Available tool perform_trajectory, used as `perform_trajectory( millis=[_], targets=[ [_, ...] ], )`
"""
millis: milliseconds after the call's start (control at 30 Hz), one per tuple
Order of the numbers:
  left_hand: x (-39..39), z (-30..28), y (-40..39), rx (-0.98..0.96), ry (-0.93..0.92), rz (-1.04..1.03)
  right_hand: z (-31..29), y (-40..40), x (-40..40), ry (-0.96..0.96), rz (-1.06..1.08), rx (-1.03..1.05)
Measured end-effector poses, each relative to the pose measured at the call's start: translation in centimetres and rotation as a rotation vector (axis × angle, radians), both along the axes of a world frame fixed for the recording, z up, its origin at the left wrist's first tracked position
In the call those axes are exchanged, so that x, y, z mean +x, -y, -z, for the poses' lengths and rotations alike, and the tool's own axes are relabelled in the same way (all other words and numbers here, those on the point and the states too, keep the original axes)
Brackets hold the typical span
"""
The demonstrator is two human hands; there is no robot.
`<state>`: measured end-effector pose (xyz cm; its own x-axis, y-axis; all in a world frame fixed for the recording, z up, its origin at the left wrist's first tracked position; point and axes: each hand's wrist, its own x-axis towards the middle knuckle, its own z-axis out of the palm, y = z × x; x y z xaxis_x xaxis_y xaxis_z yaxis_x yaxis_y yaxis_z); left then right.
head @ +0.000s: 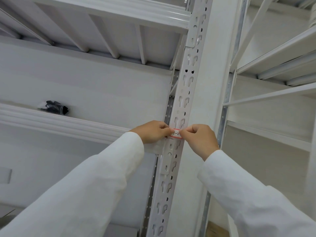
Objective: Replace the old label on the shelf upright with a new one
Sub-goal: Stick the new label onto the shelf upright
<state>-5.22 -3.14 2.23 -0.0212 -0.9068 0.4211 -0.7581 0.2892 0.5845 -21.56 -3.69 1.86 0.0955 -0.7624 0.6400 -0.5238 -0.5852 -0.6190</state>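
View from below along a white slotted upright [183,93] of a metal shelving rack. A small white label [176,133] with a red border and dark handwritten characters lies across the face of the upright, level with the front beam [59,123] of the shelf to the left. The label sits between two keyhole slots, one just above it and one just below.

The left hand [152,133] meets the label's left end, fingers curled, with the fingertips on or over that end; part of the writing is covered. The right hand [199,140] meets the label's right end, with thumb and forefinger drawn together at the edge. Both hands pinch or press the label against the upright; whether the label is stuck down or partly lifted cannot be told. The two hands are close together, separated only by the visible middle of the label.

Both arms wear white sleeves [95,183] and reach upward from the lower edge of the view.

On the shelf to the left, well apart from the hands, lies a small black object in clear wrapping [54,107], its nature unclear. Above it runs the ribbed underside of a higher shelf [102,31]. To the right of the upright stands a second rack [277,65] with white shelves and pale panels.
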Motion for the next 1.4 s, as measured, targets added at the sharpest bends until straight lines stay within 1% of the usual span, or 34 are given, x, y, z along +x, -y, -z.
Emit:
perform_trajectory(
  millis=[100,300,367,533,667,800,867,1033,1200,1400],
  targets=[
    [-0.1,-0.1,-0.2,0.05,-0.037,0.01,0.0,0.0,-0.3,-0.017,-0.011,0.002],
    [-1.4,0.1,-0.1,-0.03,0.055,-0.139,-0.7,0.1,-0.9,-0.06,0.027,0.028],
    [-1.7,0.2,-0.1,-0.046,0.078,-0.172,-0.9,0.3,-1.1,-0.046,0.053,0.031],
    [-1.0,0.2,0.1,-0.014,0.024,-0.111,-0.5,1.1,-2.1,-0.022,0.144,0.024],
    [-0.8,0.0,0.2,0.003,-0.002,-0.053,-0.4,1.6,-2.8,0.033,0.055,0.048],
    [-0.8,0.0,0.2,0.002,-0.012,-0.036,-0.5,1.2,-1.0,-0.086,-0.086,0.141],
    [-0.6,0.0,0.5,0.004,-0.04,-0.04,-0.5,1.1,0.0,-0.111,-0.132,0.17],
    [-0.6,0.0,0.9,-0.009,-0.055,-0.05,-0.3,1.7,0.5,-0.038,-0.182,0.137],
    [-0.6,0.1,0.8,0.004,-0.029,-0.049,0.4,2.3,-1.2,0.02,-0.375,0.194],
    [-0.3,0.2,0.6,-0.002,-0.011,0.014,0.5,2.4,-1.5,-0.009,-0.409,0.153]
  ],
)
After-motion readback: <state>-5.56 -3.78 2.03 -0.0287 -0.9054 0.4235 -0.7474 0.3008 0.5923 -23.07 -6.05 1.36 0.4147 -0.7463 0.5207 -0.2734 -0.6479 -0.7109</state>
